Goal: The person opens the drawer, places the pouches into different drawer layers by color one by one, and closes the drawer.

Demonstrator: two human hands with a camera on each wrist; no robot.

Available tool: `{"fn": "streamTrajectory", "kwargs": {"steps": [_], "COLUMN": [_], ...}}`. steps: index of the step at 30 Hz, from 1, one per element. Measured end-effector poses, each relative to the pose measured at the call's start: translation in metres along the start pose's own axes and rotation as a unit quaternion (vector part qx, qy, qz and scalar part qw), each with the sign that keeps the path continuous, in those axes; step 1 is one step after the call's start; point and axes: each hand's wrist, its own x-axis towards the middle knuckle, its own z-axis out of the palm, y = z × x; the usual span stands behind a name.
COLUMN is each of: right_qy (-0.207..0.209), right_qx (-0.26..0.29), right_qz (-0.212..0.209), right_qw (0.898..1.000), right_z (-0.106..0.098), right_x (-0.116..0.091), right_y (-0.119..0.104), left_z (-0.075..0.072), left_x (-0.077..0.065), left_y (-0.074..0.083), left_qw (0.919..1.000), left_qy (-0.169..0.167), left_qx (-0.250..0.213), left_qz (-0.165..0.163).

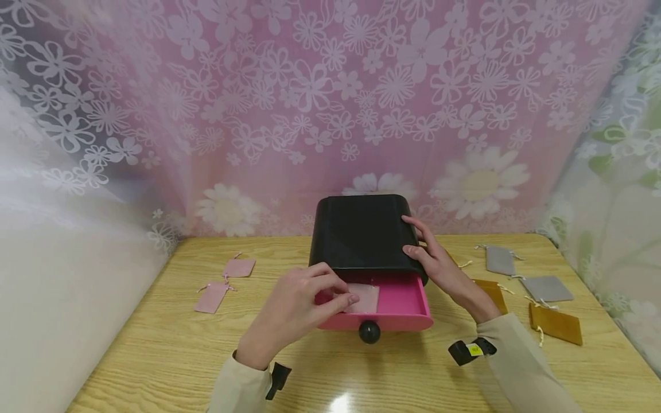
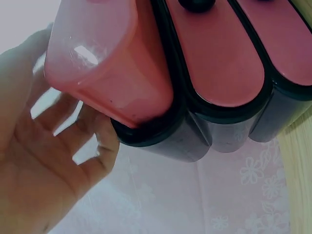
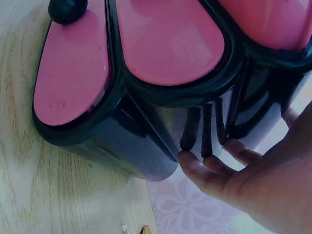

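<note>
A black drawer unit (image 1: 364, 232) with pink drawers stands upright at the table's middle. Its top drawer (image 1: 400, 295), with a round black knob (image 1: 369, 332), is pulled out. Inside lies a pale pink drawstring pouch (image 1: 368, 298). My left hand (image 1: 304, 301) reaches over the drawer's left side, thumb and curled fingers pinching the pouch's left end. The left wrist view shows that hand's other fingers (image 2: 100, 141) spread beside the pulled-out drawer. My right hand (image 1: 439, 267) rests along the unit's right side, its fingertips (image 3: 192, 165) against the black casing.
Two pink pouches (image 1: 212, 297) lie on the table (image 1: 155, 344) at left. To the right lie grey pouches (image 1: 546, 288) and several mustard ones (image 1: 555, 323). A flowered pink curtain (image 1: 310, 115) hangs behind. Two lower drawers (image 2: 222, 58) are closed.
</note>
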Motion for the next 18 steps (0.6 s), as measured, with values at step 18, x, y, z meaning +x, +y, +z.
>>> {"fn": "streamTrajectory", "kwargs": {"steps": [18], "right_qy": [0.001], "right_qx": [-0.002], "right_qz": [-0.006], "right_qw": [1.0], "right_z": [0.001], "right_x": [0.0], "right_y": [-0.002], "left_z": [-0.023], "left_x": [-0.021], "left_y": [-0.037], "left_qw": [0.9939], "left_qy": [0.066], "left_qx": [-0.088], "left_qz": [-0.004]}}
